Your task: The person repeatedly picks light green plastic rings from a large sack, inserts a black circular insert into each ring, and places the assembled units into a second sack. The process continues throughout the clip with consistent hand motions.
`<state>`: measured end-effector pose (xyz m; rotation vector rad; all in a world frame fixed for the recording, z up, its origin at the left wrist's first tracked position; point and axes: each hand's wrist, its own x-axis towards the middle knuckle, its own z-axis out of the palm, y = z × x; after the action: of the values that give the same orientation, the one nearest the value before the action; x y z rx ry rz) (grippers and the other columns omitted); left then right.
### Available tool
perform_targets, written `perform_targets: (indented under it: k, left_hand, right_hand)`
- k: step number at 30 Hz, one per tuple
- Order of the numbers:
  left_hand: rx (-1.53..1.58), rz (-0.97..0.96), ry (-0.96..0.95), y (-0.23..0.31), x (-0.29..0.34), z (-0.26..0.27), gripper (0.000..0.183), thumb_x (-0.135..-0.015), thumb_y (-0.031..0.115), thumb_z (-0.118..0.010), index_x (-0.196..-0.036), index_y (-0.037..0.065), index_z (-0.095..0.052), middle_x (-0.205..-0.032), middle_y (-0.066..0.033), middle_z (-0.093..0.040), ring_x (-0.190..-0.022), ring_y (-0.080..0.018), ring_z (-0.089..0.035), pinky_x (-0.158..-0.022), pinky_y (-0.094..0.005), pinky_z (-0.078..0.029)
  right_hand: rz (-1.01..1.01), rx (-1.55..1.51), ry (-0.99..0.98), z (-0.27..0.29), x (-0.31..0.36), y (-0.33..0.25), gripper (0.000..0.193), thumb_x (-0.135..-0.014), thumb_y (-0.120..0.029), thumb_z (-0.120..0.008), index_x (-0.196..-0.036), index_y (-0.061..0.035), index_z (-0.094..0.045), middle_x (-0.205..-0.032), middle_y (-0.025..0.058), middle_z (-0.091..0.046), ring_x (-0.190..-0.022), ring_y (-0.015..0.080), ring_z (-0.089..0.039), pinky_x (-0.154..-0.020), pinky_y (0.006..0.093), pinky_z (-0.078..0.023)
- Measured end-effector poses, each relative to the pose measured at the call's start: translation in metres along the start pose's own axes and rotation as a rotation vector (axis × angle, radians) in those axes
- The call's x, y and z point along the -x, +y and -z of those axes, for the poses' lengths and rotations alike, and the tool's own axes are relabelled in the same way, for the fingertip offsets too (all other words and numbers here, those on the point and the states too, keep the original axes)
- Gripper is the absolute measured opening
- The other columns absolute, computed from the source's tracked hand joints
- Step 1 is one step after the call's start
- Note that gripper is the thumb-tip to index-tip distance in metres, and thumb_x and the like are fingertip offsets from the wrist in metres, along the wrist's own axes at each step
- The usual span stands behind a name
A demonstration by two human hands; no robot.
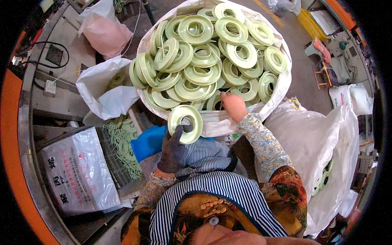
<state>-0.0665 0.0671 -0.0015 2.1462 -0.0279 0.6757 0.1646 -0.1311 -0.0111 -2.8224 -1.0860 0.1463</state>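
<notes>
A pale green flanged plastic ring (197, 124) is held upright in my left hand (173, 150), which wears a dark glove; the thumb reaches into the ring's hole. My bare right hand (234, 107) is at the near rim of a large white woven sack (218, 125). Its fingers are bent together at the edge of another pale green ring (213, 102), though the fingertips are partly hidden. Heaped above the sack's rim lie many more such rings (196, 77), tilted every way and overlapping.
Left of me, thin green plastic sprues (130, 161) and rings lie on a dark conveyor beside a printed white bag (83, 171). A white bag (108, 92) hangs open near the sack. At right bulges a large translucent bag (304, 134) with rings inside. A yellow crate (310, 25) stands beyond.
</notes>
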Motion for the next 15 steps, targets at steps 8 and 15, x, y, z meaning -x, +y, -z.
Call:
perform_targets:
  k: [8,15]
  left_hand:
    - [-0.001,-0.088,-0.001,0.019,-0.019,-0.007,0.051,-0.082,-0.011,-0.064,-0.128,0.008,-0.053,-0.115,-0.0264,-0.058,-0.106,-0.0413,-0.061,-0.087,-0.0478,-0.053]
    - [0.084,0.04,-0.171,0.032,-0.025,0.014,0.038,-0.09,-0.004,-0.055,-0.127,0.003,-0.053,-0.118,-0.026,-0.058,-0.109,-0.0394,-0.059,-0.091,-0.0453,-0.051]
  right_hand:
    - [0.088,-0.044,0.122,0.005,-0.002,0.008,0.036,-0.071,-0.019,-0.074,-0.101,-0.0108,-0.056,-0.089,0.0105,-0.061,-0.078,0.0333,-0.065,-0.064,0.0449,-0.053]
    - [0.072,-0.238,0.809,0.168,-0.041,0.014,0.029,-0.074,-0.01,-0.073,-0.099,-0.011,-0.058,-0.09,0.0092,-0.059,-0.079,0.0324,-0.063,-0.064,0.0414,-0.05]
